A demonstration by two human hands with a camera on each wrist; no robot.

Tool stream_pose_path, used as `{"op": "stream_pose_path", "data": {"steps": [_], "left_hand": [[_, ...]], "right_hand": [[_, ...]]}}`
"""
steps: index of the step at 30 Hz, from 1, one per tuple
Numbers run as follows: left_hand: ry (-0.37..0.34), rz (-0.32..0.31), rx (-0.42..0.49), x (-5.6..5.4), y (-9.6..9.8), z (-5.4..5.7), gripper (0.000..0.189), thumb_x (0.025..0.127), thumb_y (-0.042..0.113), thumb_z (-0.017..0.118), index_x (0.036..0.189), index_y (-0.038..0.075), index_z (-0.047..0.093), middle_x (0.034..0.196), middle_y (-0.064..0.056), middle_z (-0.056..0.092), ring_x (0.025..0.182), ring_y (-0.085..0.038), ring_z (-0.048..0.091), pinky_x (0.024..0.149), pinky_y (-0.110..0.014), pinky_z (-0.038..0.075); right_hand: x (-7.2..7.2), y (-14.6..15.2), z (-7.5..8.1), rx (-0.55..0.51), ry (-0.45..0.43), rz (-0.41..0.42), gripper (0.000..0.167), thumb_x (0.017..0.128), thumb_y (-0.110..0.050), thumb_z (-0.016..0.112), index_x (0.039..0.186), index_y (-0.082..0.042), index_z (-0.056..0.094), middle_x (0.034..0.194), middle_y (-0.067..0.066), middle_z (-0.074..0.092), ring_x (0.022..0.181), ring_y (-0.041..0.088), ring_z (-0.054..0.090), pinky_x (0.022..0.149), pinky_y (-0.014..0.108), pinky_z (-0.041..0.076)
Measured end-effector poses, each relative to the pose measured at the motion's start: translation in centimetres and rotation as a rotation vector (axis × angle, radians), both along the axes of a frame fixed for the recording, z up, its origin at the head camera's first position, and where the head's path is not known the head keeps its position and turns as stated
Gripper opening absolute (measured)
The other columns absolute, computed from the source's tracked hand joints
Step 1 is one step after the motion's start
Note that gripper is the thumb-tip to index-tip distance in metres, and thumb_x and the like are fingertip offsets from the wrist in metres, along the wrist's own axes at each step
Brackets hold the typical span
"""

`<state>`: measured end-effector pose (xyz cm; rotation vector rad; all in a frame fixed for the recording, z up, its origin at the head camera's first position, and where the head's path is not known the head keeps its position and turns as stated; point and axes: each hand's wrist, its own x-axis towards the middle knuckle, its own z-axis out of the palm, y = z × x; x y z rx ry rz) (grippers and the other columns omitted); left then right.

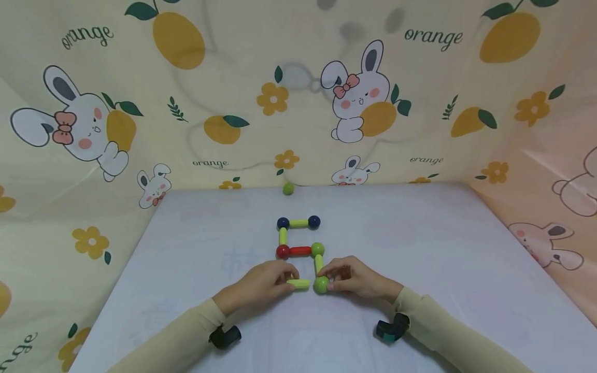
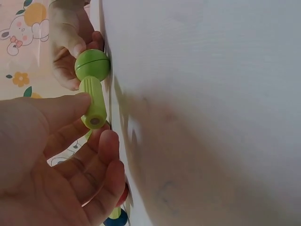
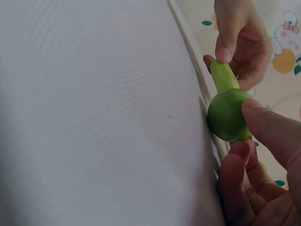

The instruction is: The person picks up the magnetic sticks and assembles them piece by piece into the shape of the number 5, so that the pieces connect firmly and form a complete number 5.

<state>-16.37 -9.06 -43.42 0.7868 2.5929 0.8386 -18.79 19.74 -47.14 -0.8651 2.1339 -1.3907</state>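
My left hand (image 1: 263, 284) pinches a short yellow-green toy building rod (image 1: 300, 284) between thumb and fingers. In the left wrist view the rod's ribbed side shows, with a round grey spot in its near end. Just right of the rod lies a green ball (image 1: 321, 285), which my right hand (image 1: 356, 280) grips by thumb and fingertips. From this ball another yellow-green rod (image 1: 319, 264) leads up to a second green ball (image 1: 317, 249). A red rod (image 1: 300, 250) joins that to a red ball (image 1: 282, 252). In the head view a narrow gap shows between held rod and ball.
Above the red ball, a yellow-green rod (image 1: 283, 236) reaches a dark blue ball (image 1: 283, 223). A further rod (image 1: 298, 223) runs right to another dark blue ball (image 1: 314, 221). One loose green ball (image 1: 288, 188) sits at the white table's (image 1: 420, 233) back edge, before a printed cloth (image 1: 298, 114).
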Motion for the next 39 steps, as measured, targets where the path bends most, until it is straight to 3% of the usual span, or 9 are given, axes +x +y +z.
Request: {"op": "stream_pose_path", "data": {"steps": [11, 23, 31, 39], "left_hand": [[0.005, -0.018, -0.02, -0.4, 1.0, -0.2, 0.017, 0.094, 0.021, 0.072, 0.11, 0.019, 0.069, 0.087, 0.008, 0.062, 0.077, -0.006, 0.053, 0.07, -0.023, 0.045], [0.006, -0.012, -0.014, -0.5, 0.7, 0.1, 0.021, 0.094, 0.022, 0.072, 0.113, 0.016, 0.069, 0.091, 0.006, 0.066, 0.08, -0.007, 0.056, 0.072, -0.025, 0.048], [-0.005, -0.015, 0.03, -1.5, -0.3, 0.8, 0.02, 0.099, 0.025, 0.066, 0.116, 0.014, 0.069, 0.095, 0.006, 0.066, 0.084, -0.011, 0.058, 0.072, -0.025, 0.049], [-0.014, 0.03, 0.114, -2.9, -1.1, 1.7, 0.021, 0.101, 0.022, 0.062, 0.118, 0.011, 0.068, 0.098, 0.003, 0.067, 0.085, -0.011, 0.06, 0.074, -0.026, 0.052]], "right_hand": [[0.0, 0.0, 0.0, -0.014, 0.008, 0.003, 0.033, 0.094, -0.012, 0.071, 0.126, -0.004, 0.069, 0.117, 0.017, 0.07, 0.084, 0.008, 0.053, 0.073, 0.02, 0.046], [0.0, -0.1, 0.1, -0.012, -0.019, 0.004, 0.034, 0.094, -0.012, 0.071, 0.126, -0.004, 0.069, 0.118, 0.018, 0.069, 0.087, 0.009, 0.054, 0.075, 0.02, 0.046], [-0.1, -0.1, 0.1, -0.024, -0.019, 0.01, 0.034, 0.093, -0.011, 0.071, 0.126, -0.002, 0.068, 0.117, 0.019, 0.068, 0.083, 0.007, 0.054, 0.074, 0.019, 0.047], [-0.2, 0.0, -0.1, -0.028, -0.025, 0.015, 0.034, 0.094, -0.012, 0.071, 0.126, -0.002, 0.068, 0.115, 0.017, 0.068, 0.079, 0.006, 0.053, 0.071, 0.018, 0.047]]}}
